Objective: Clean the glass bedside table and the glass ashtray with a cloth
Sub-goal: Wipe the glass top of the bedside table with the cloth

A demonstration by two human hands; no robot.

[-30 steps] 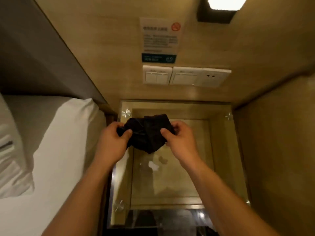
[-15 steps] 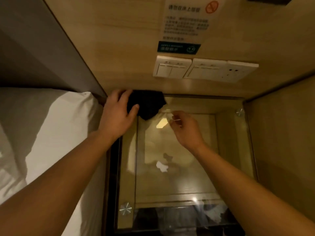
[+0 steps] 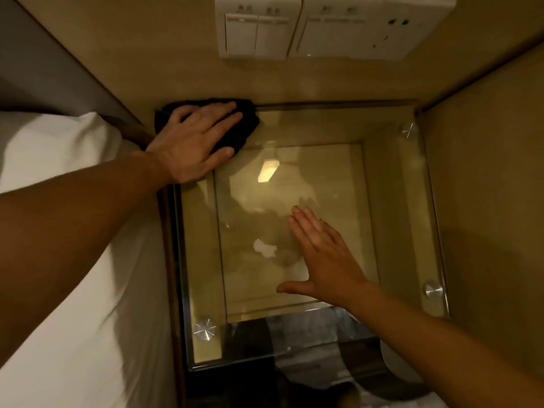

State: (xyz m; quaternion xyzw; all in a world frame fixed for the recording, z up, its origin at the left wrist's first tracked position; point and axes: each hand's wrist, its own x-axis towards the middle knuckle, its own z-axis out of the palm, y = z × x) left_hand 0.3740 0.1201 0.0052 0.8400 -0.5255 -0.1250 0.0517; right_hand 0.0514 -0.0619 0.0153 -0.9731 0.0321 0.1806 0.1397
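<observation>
Glass bench (image 3: pixel 391 201): black cloth (image 3: pixel 248 123) is pressed at 11 o'clock corner by left grip (image 3: pixel 191 142), fingers flat and spread, prob. to start wiping; right grip (image 3: pixel 326 254) is spread flat near centre, w/o anything.

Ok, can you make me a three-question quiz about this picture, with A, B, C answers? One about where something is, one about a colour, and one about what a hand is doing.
1. Where on the table is the cloth?
A. far left corner
B. near right corner
C. middle

2. What colour is the cloth?
A. white
B. black
C. red

3. How is the right hand?
A. gripping the cloth
B. a fist
C. open, fingers straight

Answers:
1 A, the left hand presses it flat in that corner.
2 B, it shows black around the hand.
3 C, its fingers lie straight over the glass and hold nothing.
</observation>
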